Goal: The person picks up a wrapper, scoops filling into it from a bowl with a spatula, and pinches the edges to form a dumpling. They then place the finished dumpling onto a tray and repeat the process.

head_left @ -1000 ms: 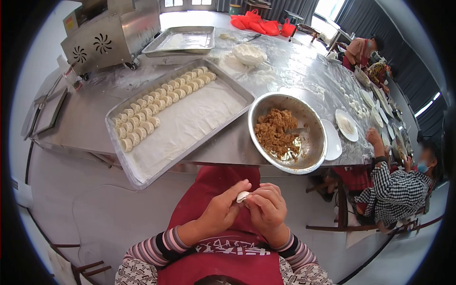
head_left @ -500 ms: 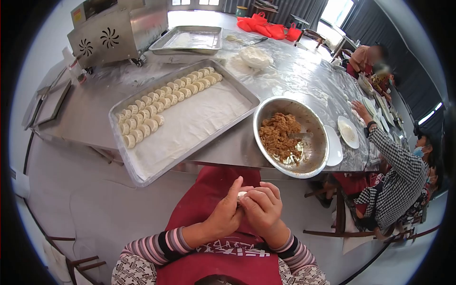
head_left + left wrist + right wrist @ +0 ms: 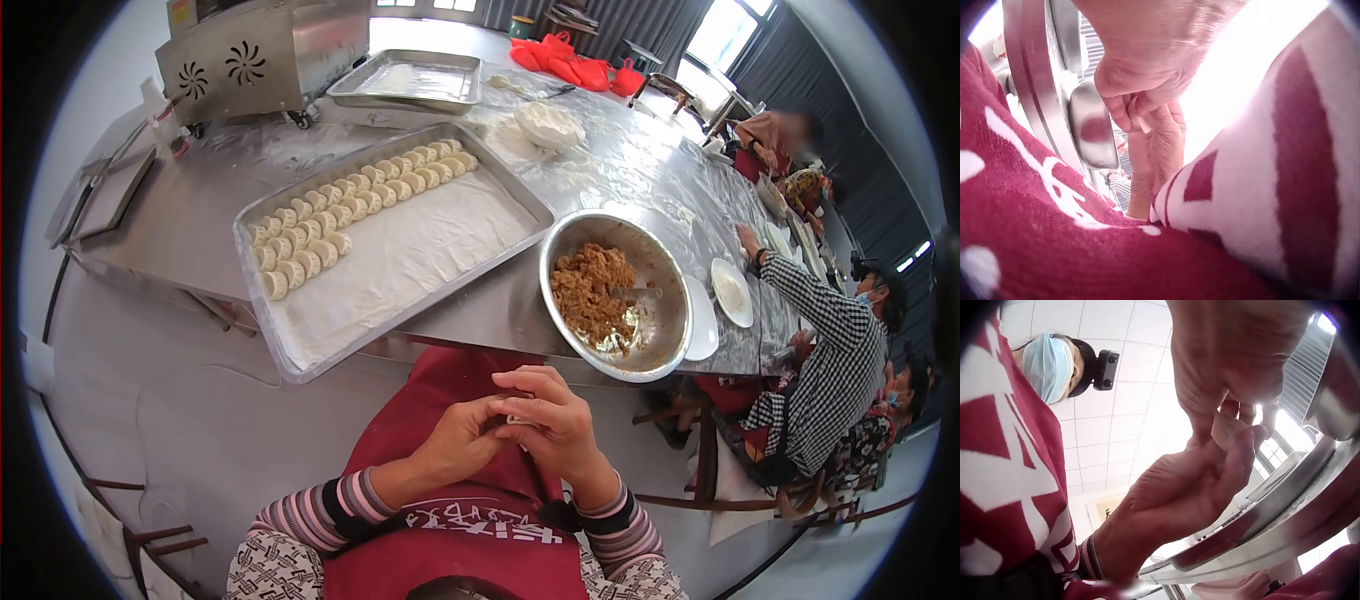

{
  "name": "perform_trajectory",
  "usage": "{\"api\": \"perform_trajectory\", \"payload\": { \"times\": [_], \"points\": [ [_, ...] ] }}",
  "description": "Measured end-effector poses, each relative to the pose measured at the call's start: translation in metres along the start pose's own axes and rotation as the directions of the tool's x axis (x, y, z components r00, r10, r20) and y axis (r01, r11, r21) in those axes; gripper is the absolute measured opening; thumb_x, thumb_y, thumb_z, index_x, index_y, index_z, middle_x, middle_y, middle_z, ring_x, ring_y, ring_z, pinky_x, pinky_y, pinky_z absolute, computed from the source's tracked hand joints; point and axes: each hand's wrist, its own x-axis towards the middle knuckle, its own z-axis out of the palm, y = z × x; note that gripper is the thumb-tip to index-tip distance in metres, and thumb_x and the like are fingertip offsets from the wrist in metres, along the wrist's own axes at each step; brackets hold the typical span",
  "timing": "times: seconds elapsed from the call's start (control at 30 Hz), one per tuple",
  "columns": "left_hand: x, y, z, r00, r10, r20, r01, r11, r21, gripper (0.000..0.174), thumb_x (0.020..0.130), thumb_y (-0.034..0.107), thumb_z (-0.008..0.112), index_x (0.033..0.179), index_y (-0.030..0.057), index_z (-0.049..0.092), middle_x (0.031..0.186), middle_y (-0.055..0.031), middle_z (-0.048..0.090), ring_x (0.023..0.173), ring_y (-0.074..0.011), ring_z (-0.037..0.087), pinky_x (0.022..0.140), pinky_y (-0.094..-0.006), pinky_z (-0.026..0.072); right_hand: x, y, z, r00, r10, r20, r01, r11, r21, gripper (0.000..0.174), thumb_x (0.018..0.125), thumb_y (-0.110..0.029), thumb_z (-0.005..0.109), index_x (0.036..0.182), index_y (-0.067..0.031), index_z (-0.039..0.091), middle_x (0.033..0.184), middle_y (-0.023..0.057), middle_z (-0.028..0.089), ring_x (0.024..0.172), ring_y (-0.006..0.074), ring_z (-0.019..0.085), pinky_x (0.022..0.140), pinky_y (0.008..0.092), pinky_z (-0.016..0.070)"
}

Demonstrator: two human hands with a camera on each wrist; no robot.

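A small piece of white dough (image 3: 519, 419) is pinched between both hands above the apron, mostly covered by fingers in the head view. My left hand (image 3: 462, 440) grips it from the left, and my right hand (image 3: 556, 420) lies over it with thumb and fingers around its edge. In the right wrist view the pale dough (image 3: 1229, 432) shows between the fingertips of the two hands. The left wrist view gives only a sliver of dough (image 3: 1144, 125) below the left hand (image 3: 1147, 56).
A tray (image 3: 400, 318) holds rows of folded dumplings (image 3: 340, 213). Right of it stands a metal bowl (image 3: 672, 345) of brown filling (image 3: 592, 290) with a utensil. Behind are a flour bowl (image 3: 549, 126), an empty tray (image 3: 408, 101) and a machine (image 3: 240, 70). People sit at the right.
The right hand has turned over the dough and its fingers now reach across the left fingertips, hiding more of it. The head view has shifted slightly. A seated person's arm moved across the table.
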Motion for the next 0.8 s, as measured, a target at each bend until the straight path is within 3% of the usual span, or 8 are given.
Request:
{"api": "perform_trajectory", "payload": {
  "times": [0.2,0.27,0.4,0.5,0.57,0.6,0.67,0.8],
  "points": [
    [-0.003,0.005,-0.002,0.999,-0.044,-0.028,0.047,0.995,0.085,0.023,0.091,0.000,0.054,0.114,0.0010,0.059,0.103,-0.0004,0.061,0.095,-0.0053,0.053,0.081,-0.0207,0.0456,0.000,0.005,0.008,1.000,0.000,0.028,-0.002,0.997,0.073,0.021,0.064,-0.006,0.077,0.084,-0.0026,0.068,0.109,0.0129,0.067,0.103,0.0297,0.061,0.091,0.0405,0.0461],
    [-0.002,0.004,0.002,0.997,0.025,-0.077,-0.026,1.000,-0.012,0.024,0.091,0.001,0.054,0.115,0.0010,0.058,0.102,-0.0009,0.061,0.095,-0.0053,0.053,0.081,-0.0209,0.0458,0.001,0.003,0.010,1.000,-0.011,-0.007,0.012,0.995,0.099,0.018,0.066,-0.006,0.076,0.081,-0.0024,0.068,0.108,0.0127,0.068,0.107,0.0283,0.062,0.096,0.0409,0.0447],
    [-0.002,0.006,0.001,0.996,0.070,-0.051,-0.068,0.997,0.037,0.025,0.092,0.003,0.055,0.117,0.0008,0.057,0.106,-0.0020,0.061,0.096,-0.0057,0.054,0.081,-0.0212,0.0459,-0.001,0.007,0.014,0.999,-0.034,-0.017,0.036,0.986,0.161,0.016,0.068,-0.006,0.075,0.081,-0.0020,0.067,0.110,0.0136,0.067,0.112,0.0286,0.060,0.099,0.0406,0.0434],
    [-0.001,0.003,0.003,0.987,0.092,-0.132,-0.082,0.993,0.084,0.027,0.091,0.002,0.056,0.118,0.0008,0.055,0.107,-0.0031,0.061,0.100,-0.0075,0.055,0.085,-0.0230,0.0462,0.001,0.003,0.015,0.999,-0.007,0.036,0.003,0.994,0.113,0.020,0.068,-0.005,0.076,0.086,-0.0025,0.069,0.113,0.0146,0.066,0.117,0.0297,0.057,0.100,0.0395,0.0429],
    [0.000,-0.006,0.001,0.986,0.140,-0.088,-0.153,0.976,-0.154,0.028,0.091,0.000,0.055,0.119,-0.0001,0.053,0.111,-0.0037,0.060,0.105,-0.0086,0.055,0.089,-0.0237,0.0460,0.002,-0.003,0.015,0.994,0.100,-0.041,-0.089,0.974,0.208,0.026,0.066,-0.004,0.077,0.092,-0.0036,0.071,0.116,0.0145,0.065,0.121,0.0305,0.054,0.100,0.0393,0.0421],
    [0.000,-0.002,0.002,0.986,0.141,-0.090,-0.153,0.976,-0.154,0.028,0.091,0.000,0.055,0.119,-0.0001,0.053,0.111,-0.0037,0.060,0.105,-0.0086,0.055,0.089,-0.0237,0.0460,0.001,-0.003,0.015,0.994,0.100,-0.039,-0.090,0.974,0.208,0.026,0.066,-0.004,0.077,0.092,-0.0036,0.071,0.116,0.0145,0.065,0.121,0.0305,0.054,0.100,0.0393,0.0421],
    [0.001,0.012,0.006,0.988,0.089,-0.129,-0.106,0.986,-0.129,0.025,0.092,0.003,0.057,0.117,0.0033,0.053,0.106,-0.0012,0.059,0.095,-0.0058,0.056,0.080,-0.0208,0.0463,-0.002,-0.003,0.015,0.987,0.121,-0.109,-0.098,0.976,0.193,0.030,0.065,-0.003,0.077,0.094,-0.0046,0.072,0.117,0.0140,0.064,0.123,0.0302,0.052,0.101,0.0395,0.0411],
    [-0.002,0.013,0.009,0.981,0.105,-0.163,-0.117,0.991,-0.062,0.026,0.092,0.003,0.056,0.117,0.0028,0.052,0.104,-0.0009,0.059,0.093,-0.0050,0.055,0.079,-0.0200,0.0458,-0.006,0.001,0.018,0.987,0.072,-0.147,-0.045,0.983,0.178,0.027,0.065,-0.003,0.077,0.091,-0.0041,0.072,0.116,0.0139,0.065,0.123,0.0306,0.052,0.102,0.0397,0.0406]
  ]
}}
